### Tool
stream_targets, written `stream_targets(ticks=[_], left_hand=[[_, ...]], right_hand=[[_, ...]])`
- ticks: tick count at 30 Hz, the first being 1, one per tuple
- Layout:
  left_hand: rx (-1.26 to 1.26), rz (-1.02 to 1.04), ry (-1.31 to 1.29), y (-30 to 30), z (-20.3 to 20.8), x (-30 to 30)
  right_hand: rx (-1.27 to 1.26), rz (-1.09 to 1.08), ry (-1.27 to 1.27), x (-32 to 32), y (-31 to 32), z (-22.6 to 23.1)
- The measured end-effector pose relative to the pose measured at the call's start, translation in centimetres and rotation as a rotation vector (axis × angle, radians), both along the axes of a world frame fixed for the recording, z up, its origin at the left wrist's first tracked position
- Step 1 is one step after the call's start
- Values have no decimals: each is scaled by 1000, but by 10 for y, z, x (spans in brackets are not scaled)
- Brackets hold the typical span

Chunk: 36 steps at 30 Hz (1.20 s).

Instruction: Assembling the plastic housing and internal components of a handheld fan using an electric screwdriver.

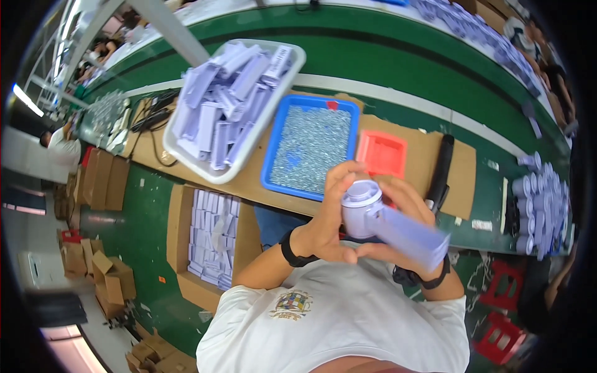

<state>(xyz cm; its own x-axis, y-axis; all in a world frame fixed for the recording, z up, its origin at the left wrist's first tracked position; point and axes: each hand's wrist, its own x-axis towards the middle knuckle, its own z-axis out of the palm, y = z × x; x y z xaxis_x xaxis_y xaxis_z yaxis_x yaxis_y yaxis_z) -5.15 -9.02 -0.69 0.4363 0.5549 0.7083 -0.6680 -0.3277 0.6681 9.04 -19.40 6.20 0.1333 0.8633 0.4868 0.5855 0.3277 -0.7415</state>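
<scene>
A pale lavender plastic housing (pixel 359 217), with a round cylinder and a long flat arm blurred at its end, is held up in front of my chest. My left hand (pixel 324 229) wraps the round part from the left, fingers curled behind it. From the other side my right hand (pixel 407 202) grips it, partly covered by the flat arm. Just beyond my fingers lies a red tray (pixel 392 163). Left of that, a blue tray (pixel 269 166) holds many small silvery metal pieces, likely screws. A long black tool (pixel 443 165) lies to the right on cardboard.
A white bin (pixel 298 62) heaped with lavender plastic pieces stands at the left. Below it, an open cardboard box (pixel 179 233) holds rows of similar pieces. More housings (pixel 535 211) are stacked at the right. A green conveyor (pixel 367 53) runs behind; red stools (pixel 500 336) stand lower right.
</scene>
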Motion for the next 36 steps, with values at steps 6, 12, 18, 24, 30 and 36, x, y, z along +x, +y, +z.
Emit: stream_targets(ticks=[6,12,18,24,30,36], left_hand=[[168,238,342,10,9,1],[434,595,997,44,11,-35],[478,470,1164,58,12,-42],[457,485,1088,66,16,-41],[180,400,1057,65,15,-35],[72,391,961,63,11,-35]], right_hand=[[-83,-80,-64,47,-1,-5],[-189,102,-138,58,10,-20],[-164,48,-378,52,13,-20],[-450,87,-345,134,-21,5],[-297,121,-959,164,-19,-24],[-269,193,-955,174,-24,-18]])
